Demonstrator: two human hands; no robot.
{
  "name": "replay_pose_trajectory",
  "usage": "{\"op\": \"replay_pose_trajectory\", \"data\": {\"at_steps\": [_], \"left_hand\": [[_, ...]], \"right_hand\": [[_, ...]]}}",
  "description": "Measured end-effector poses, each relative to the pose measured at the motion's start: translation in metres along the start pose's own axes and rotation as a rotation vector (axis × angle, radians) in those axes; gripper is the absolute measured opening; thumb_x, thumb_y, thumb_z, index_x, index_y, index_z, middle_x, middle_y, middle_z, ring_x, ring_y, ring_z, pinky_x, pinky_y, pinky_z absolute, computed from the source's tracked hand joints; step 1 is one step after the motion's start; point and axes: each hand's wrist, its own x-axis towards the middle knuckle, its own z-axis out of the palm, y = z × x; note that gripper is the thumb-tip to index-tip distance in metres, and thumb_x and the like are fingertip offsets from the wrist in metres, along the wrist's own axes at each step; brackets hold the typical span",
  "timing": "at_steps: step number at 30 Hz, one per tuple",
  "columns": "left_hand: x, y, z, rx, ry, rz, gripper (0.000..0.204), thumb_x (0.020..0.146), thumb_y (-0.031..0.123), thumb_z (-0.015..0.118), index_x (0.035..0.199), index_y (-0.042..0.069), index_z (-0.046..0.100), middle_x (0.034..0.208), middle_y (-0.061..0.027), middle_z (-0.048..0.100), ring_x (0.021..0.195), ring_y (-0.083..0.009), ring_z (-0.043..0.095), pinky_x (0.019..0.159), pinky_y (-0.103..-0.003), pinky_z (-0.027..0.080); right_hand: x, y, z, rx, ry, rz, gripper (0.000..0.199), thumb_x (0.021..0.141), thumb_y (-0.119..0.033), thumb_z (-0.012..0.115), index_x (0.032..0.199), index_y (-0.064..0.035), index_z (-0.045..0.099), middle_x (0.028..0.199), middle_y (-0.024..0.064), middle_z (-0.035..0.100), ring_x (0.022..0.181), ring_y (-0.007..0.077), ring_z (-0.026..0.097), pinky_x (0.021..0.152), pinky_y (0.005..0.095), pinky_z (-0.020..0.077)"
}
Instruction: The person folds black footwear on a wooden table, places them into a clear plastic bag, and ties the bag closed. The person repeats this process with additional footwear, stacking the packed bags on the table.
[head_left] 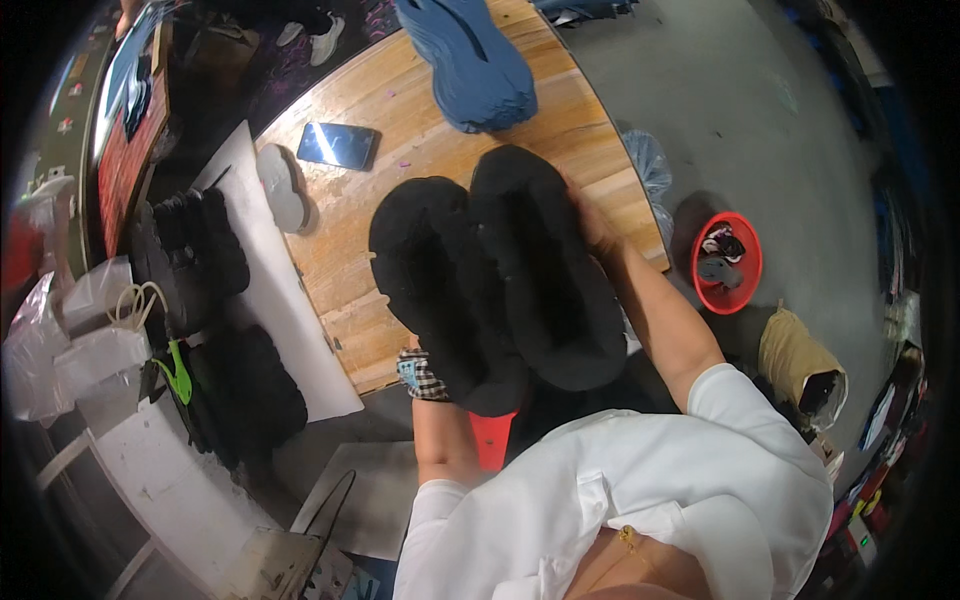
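Two black fuzzy slippers (500, 275) are held side by side above the near edge of the wooden table (420, 150), at the centre of the view; the right hand (592, 222) grips the right slipper at its 3 o'clock edge, while the left hand is hidden under the left slipper, so I cannot tell its grasp. Outward lie a phone (337, 145) at 11 o'clock, a blue stack of insoles (478, 65) at 12 o'clock and a red basket (727, 263) at 3 o'clock on the floor.
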Motion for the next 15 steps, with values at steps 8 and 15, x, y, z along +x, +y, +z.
{"op": "replay_pose_trajectory", "data": {"at_steps": [8, 15], "left_hand": [[-0.005, -0.001, 0.012, -0.058, -0.007, -0.023, 0.054, 0.100, 0.033, 0.039, 0.144, 0.004, 0.030, 0.143, -0.0132, 0.039, 0.131, -0.0251, 0.038, 0.108, -0.035, 0.030], [-0.077, 0.088, 0.052, -0.347, -0.052, 0.246, 0.062, 0.097, 0.021, 0.047, 0.150, 0.006, 0.018, 0.152, -0.0113, 0.027, 0.139, -0.0223, 0.029, 0.111, -0.034, 0.026]], "right_hand": [[0.006, 0.011, -0.002, -0.128, 0.097, -0.069, 0.059, 0.102, -0.040, 0.034, 0.147, -0.0024, 0.026, 0.148, 0.0074, 0.035, 0.136, 0.0193, 0.031, 0.112, 0.0324, 0.0235], [-0.073, -0.027, 0.022, -0.229, 0.173, 0.021, 0.065, 0.100, -0.031, 0.038, 0.149, 0.0022, 0.012, 0.154, 0.0164, 0.021, 0.141, 0.0257, 0.023, 0.115, 0.0340, 0.0163]]}}
